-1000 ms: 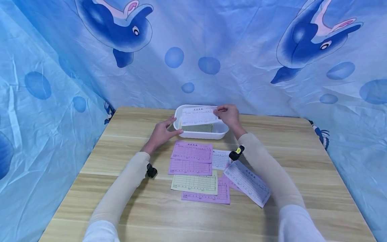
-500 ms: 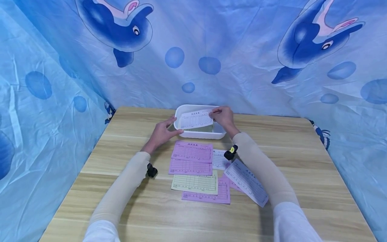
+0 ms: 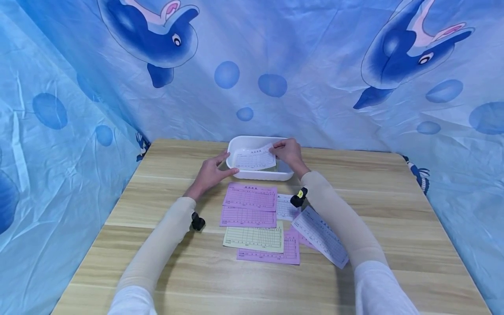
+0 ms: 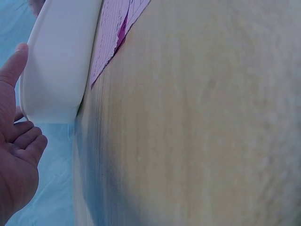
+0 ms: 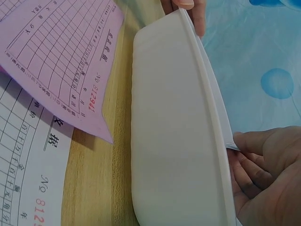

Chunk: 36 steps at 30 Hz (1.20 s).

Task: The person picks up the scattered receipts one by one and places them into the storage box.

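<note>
A white plastic basin [image 3: 260, 176] stands at the back of the table. My left hand [image 3: 210, 175] holds its left end, thumb at the front rim and fingers round the side; in the left wrist view the thumb [image 4: 18, 61] lies on the rim. My right hand [image 3: 289, 154] pinches the upper right corner of a white receipt slip [image 3: 255, 158], which bends down into the basin. A bit of a greenish slip [image 3: 272, 168] shows beneath it. In the right wrist view the right hand [image 5: 270, 174] is beyond the rim, with the slip's corner between thumb and fingers.
In front of the basin lie overlapping receipt slips: a pink slip [image 3: 250, 197], a yellow-green slip [image 3: 253, 238] and several others. A white slip [image 3: 320, 236] lies aslant under the right forearm. A blue dolphin-print curtain [image 3: 252, 65] hangs behind the wooden table [image 3: 189, 271].
My right hand has moved left and slightly down, lowering the white slip into the basin, where it now lies lower and bends. The left hand has stayed on the basin's left end.
</note>
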Motion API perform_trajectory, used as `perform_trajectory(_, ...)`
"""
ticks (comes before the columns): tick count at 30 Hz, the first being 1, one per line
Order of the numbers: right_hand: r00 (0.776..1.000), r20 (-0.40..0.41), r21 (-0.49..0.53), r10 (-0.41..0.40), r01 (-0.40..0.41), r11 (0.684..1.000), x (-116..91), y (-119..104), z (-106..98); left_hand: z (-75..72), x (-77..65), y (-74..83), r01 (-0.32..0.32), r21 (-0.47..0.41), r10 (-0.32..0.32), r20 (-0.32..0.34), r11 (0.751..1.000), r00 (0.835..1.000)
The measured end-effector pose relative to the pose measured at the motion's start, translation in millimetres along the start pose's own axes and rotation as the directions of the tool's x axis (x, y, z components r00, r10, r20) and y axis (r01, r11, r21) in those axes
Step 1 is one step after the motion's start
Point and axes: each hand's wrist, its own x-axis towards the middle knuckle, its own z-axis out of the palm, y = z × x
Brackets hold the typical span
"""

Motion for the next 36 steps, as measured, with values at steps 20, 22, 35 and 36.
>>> perform_trajectory(20, 0.990, -0.039, 0.029, -0.136, 0.137, 0.990, -45, -7, -50, -2.4, -7.2, -0.1, 0.001, -0.002, -0.001, 0.028, 1.000, 1.000)
perform_trajectory(22, 0.990, -0.045, 0.034, -0.137, 0.138, 0.990, -54, -9, -58, -2.5, -7.6, -0.5, 0.005, -0.002, -0.005, 0.027, 1.000, 1.000)
perform_trajectory(35, 0.963, -0.126, 0.010, -0.238, 0.241, 0.970, -116, 1, -105, -3.8, -10.5, 1.0, 0.002, -0.011, -0.001, 0.028, 1.000, 1.000)
perform_trajectory(36, 0.963, -0.129, 0.005, -0.236, 0.239, 0.971, -121, 3, -107, -3.9, -10.5, 1.2, 0.000, -0.012, 0.000, 0.029, 1.000, 1.000)
